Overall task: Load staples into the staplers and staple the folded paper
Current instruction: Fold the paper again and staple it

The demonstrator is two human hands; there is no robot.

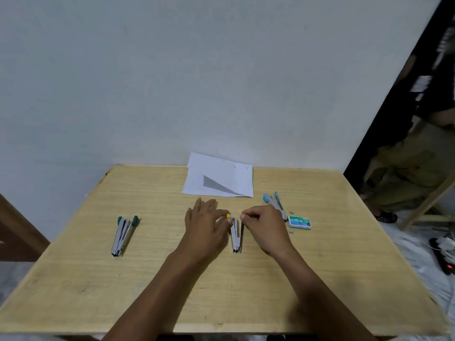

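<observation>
Yellow stapler point(235, 233): centre frame, lying open on the worktop point(246, 291).
Left hand point(204, 225): fingers straight, thumb pressing its yellow end.
Right hand point(261, 227): curled in a pinch; contents too small to tell.
Step, likely loading: steady the body, seat the strip squarely in the channel.
Folded paper point(219, 178): upper centre, untouched.

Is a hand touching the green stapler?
No, the green stapler lies alone on the table, while the left hand and right hand are at the yellow stapler.
</observation>
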